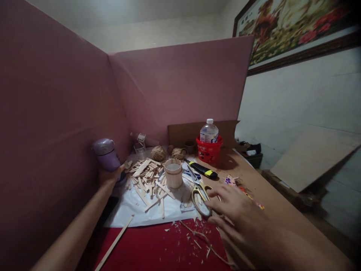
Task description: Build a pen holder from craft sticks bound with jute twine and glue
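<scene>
At the left, my left hand (110, 176) is wrapped around a purple lidded tumbler (107, 158), which leans slightly near the pink panel. My right hand (237, 210) hovers over the right side of the table, fingers apart and holding nothing. Its fingertips reach the gold handles of a pair of scissors (199, 188); whether they touch, I cannot tell. Between the hands stands a small round cup covered in wooden sticks (173, 174), upright on a white sheet (132, 216). A heap of loose popsicle sticks (146, 173) spreads beside it.
Behind the cup lie two twine balls (158, 153). A red bucket (208, 150) holds a plastic bottle (209, 131). A black and yellow utility knife (203, 169) lies nearby. Wood scraps and a twine strand (201, 235) litter the red surface. Pink panels (180, 82) enclose the back and left.
</scene>
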Action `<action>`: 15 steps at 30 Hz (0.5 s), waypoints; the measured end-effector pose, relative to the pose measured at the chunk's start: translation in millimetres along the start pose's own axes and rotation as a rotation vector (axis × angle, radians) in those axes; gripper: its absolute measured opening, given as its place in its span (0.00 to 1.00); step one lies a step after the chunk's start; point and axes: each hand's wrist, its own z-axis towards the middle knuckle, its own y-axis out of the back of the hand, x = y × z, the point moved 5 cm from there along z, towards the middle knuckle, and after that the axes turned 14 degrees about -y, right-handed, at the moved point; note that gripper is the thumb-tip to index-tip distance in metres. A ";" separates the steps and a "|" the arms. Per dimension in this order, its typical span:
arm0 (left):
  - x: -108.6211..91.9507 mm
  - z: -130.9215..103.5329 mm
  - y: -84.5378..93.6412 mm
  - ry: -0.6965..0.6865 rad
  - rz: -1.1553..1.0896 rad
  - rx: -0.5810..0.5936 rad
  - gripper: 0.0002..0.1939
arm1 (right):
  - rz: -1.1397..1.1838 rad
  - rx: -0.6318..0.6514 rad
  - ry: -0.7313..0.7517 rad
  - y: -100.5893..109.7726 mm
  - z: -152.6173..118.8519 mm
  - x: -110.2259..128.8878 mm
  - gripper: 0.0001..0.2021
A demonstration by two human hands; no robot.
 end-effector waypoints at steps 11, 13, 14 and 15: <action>-68.3 -69.8 29.5 -0.165 0.400 0.086 0.33 | -0.013 -0.082 -0.015 11.0 -5.4 -20.6 0.12; -75.9 -93.4 31.4 -0.302 0.439 0.270 0.18 | 0.010 -0.078 -0.019 10.1 -4.8 -20.1 0.10; -76.0 -106.6 31.3 -0.348 0.458 0.380 0.13 | 0.024 -0.078 -0.020 9.7 -4.6 -20.7 0.10; -74.1 -119.8 31.5 -0.373 0.489 0.474 0.08 | 0.037 -0.082 -0.017 9.4 -4.6 -21.6 0.09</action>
